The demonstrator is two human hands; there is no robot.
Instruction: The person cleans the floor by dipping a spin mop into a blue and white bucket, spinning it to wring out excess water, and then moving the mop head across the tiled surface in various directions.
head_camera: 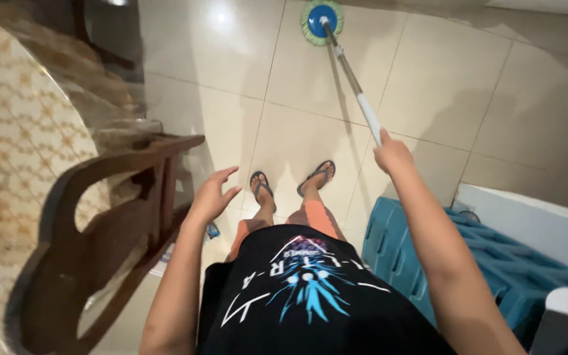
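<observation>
The right hand [391,152] is closed around the upper end of a long metal mop handle with a white grip section [353,85], holding it firmly at about 1 o'clock from the person's feet. The handle slants away toward 12 o'clock, ending at a round mop head with a blue plastic disc and green fringe [322,22] that lies flat on the glossy cream floor tiles [442,85] near the top edge of the view.

The left hand [213,195] holds nothing; its fingers are spread wide and slightly curled, hovering in the air at about 9 o'clock from the feet, just beside the dark brown wooden chair with a curved backrest [93,236]. Whether it touches the chair cannot be told, though it appears apart from it.

Between the 2 arms the person's 2 feet in dark flip-flop sandals [290,184] stand on the tiles, below them orange shorts [313,217] and a black shirt with a blue and white print [304,289].

At 9 o'clock, beyond the chair, is a round glass-topped table over a cream and gold patterned cloth [14,131]. At 4 o'clock, under the right forearm, sits a ribbed teal plastic crate [402,250], next to a low white wall edge [534,223].
</observation>
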